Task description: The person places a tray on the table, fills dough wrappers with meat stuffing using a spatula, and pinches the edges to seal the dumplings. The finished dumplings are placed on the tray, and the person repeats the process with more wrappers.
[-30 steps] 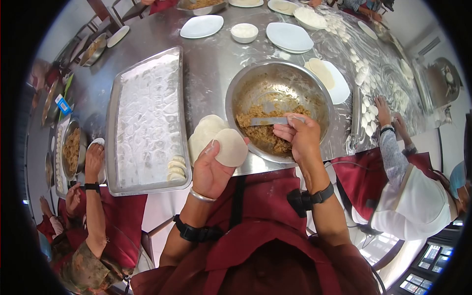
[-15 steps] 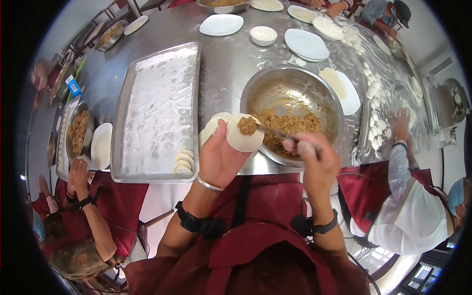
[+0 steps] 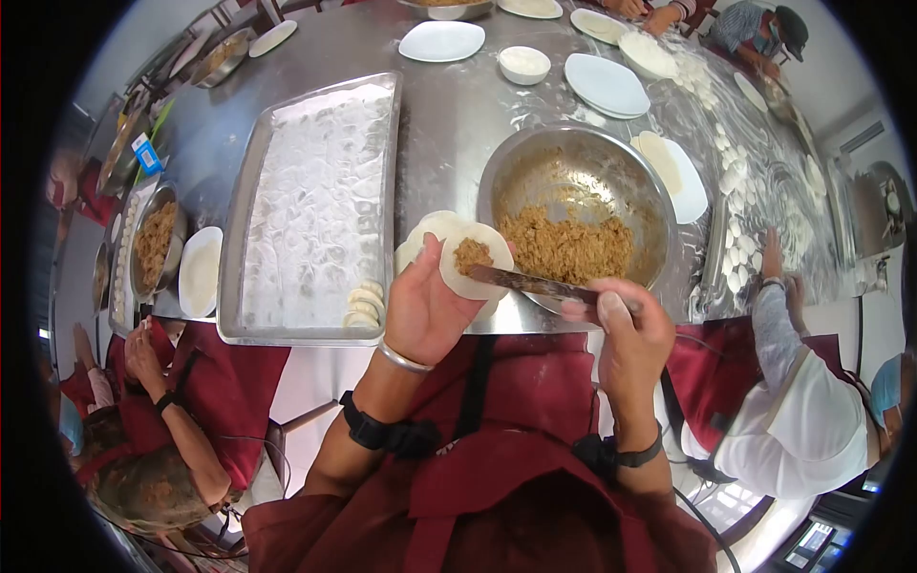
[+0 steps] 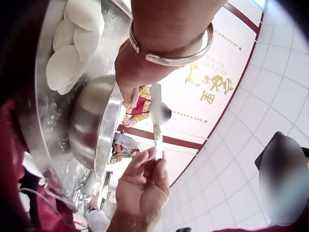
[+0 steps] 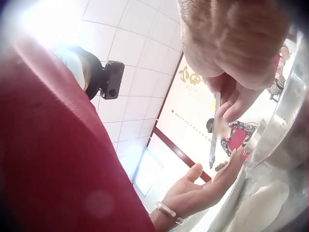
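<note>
My left hand point(image 3: 425, 315) carries a round dough wrapper point(image 3: 499, 251) on its fingers, palm up, with the thumb beside the edge. In the right wrist view, the left hand point(image 5: 207, 195) has its fingers extended and its thumb apart. A lump of brown filling point(image 3: 471, 253) sits on the wrapper. My right hand point(image 3: 635, 329) grips a flat, narrow spatula point(image 3: 540, 285), whose tip is at the filling. Behind it stands a steel bowl point(image 3: 516, 162) of filling point(image 3: 568, 244). More wrappers point(image 3: 425, 229) lie at the table edge, partly hidden by my left hand.
To the left is a floured metal tray point(image 3: 310, 210) with several folded dumplings point(image 3: 365, 304) in its near right corner. A plate point(image 3: 690, 196) with wrappers stands right of the bowl. White plates point(image 3: 441, 41) and a small bowl point(image 3: 524, 63) are farther back. People work on both sides.
The spatula has moved from the bowl to the wrapper, bringing a lump of filling. That filling now lies flatter on the wrapper, and my left hand has shifted slightly right in view.
</note>
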Demonstrator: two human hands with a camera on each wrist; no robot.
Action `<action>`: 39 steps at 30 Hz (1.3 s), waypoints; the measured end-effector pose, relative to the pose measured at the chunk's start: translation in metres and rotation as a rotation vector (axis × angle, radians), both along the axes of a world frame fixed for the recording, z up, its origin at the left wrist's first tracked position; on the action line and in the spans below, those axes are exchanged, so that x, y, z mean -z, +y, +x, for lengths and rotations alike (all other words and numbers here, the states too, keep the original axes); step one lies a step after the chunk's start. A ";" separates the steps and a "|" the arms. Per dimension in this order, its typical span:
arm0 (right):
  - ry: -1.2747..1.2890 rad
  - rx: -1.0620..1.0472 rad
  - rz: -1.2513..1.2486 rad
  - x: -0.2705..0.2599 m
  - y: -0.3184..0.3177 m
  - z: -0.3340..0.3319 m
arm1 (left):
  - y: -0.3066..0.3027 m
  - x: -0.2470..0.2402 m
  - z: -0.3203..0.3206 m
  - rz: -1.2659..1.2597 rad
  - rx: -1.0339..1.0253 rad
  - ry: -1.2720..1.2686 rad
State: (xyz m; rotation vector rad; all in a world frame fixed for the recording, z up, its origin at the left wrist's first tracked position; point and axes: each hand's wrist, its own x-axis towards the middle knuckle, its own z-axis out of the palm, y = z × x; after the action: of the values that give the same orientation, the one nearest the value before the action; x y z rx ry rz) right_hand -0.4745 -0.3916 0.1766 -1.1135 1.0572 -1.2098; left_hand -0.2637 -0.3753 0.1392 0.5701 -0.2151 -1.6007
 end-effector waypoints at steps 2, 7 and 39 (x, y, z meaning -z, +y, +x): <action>-0.093 -0.024 0.120 0.005 -0.009 0.006 | 0.003 -0.004 -0.003 -0.042 0.062 0.001; -0.223 -0.013 0.237 0.025 -0.020 0.007 | 0.010 -0.008 -0.005 -0.054 0.054 -0.006; 0.184 0.047 -0.082 0.059 -0.047 0.000 | 0.010 0.016 -0.005 0.021 0.012 0.036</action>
State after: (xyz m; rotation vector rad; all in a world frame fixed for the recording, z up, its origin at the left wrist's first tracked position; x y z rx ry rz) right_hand -0.4748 -0.4389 0.1172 -1.2886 1.1873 -1.2144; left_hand -0.2690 -0.3651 0.1230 0.5565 -0.1756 -1.6250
